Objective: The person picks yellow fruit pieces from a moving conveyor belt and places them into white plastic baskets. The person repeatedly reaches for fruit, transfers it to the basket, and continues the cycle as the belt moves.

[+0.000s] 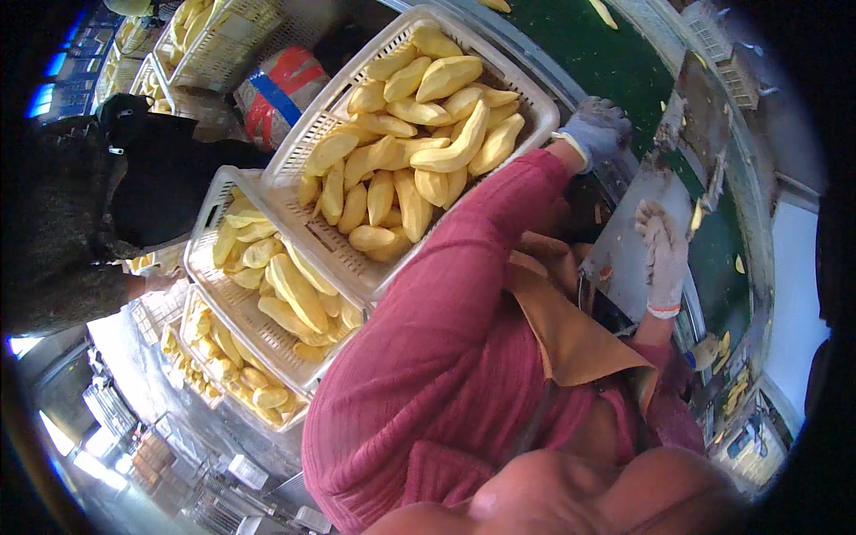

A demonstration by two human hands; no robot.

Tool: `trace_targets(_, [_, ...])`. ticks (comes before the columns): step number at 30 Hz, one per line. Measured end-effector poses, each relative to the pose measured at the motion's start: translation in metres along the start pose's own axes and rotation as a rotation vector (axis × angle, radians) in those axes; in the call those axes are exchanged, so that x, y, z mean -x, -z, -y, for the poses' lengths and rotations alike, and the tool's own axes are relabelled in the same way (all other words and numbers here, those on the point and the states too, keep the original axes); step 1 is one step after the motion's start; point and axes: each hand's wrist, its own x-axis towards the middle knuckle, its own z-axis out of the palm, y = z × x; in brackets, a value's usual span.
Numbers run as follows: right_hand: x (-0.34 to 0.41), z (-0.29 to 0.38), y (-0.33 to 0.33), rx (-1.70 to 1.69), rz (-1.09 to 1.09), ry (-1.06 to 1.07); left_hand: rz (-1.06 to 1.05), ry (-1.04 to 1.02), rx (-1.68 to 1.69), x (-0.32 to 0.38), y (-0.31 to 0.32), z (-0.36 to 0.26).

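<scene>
My left hand [595, 134], in a grey-blue glove, is at the edge of a green conveyor belt [622, 60], just past the corner of a white plastic crate [321, 254]. Its fingers are curled, and whatever may be under them is hidden. Peeled yellow tubers [435, 134], which look like sweet potatoes, fill much of this crate. Lower right, my right hand [662, 254] wears a pale glove with an orange-edged cuff. It hovers over or rests on a grey metal board [622, 234], fingers bent, with no object visible in them.
More crates of tubers [281, 281] stand at the left. A person in dark clothes [60, 221] is beside them. A taped bundle [281, 93] lies behind the large crate. A worn plate [702, 114] spans the belt, and small yellow scraps [739, 264] lie on it.
</scene>
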Motion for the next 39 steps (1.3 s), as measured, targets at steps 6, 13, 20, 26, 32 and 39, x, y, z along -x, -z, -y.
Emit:
trace_targets(6, [0.077, -0.013, 0.016, -0.175, -0.053, -0.034, -0.450, 0.029, 0.325, 0.158, 0.031, 0.020])
trace_targets(13, [0.097, 0.006, -0.006, -0.093, 0.049, 0.053, -0.422, 1.401, -0.319, 0.426, 0.122, 0.126])
trace_targets(20, [0.099, 0.024, -0.049, -0.139, 0.111, 0.122, -0.027, 1.351, -0.452, 0.450, 0.128, 0.155])
trace_targets(26, [0.104, 0.029, -0.067, -0.188, 0.182, 0.075, -0.185, 1.238, 0.511, 0.431, 0.150, 0.103])
trace_targets(32, [0.065, 0.037, -0.118, -0.362, 0.415, 0.106, -0.252, 0.325, 1.042, 0.288, 0.093, -0.042])
trace_targets(39, [0.067, 0.018, -0.081, -0.545, 0.023, 0.136, 0.095, -0.288, 0.621, 0.203, 0.099, -0.087])
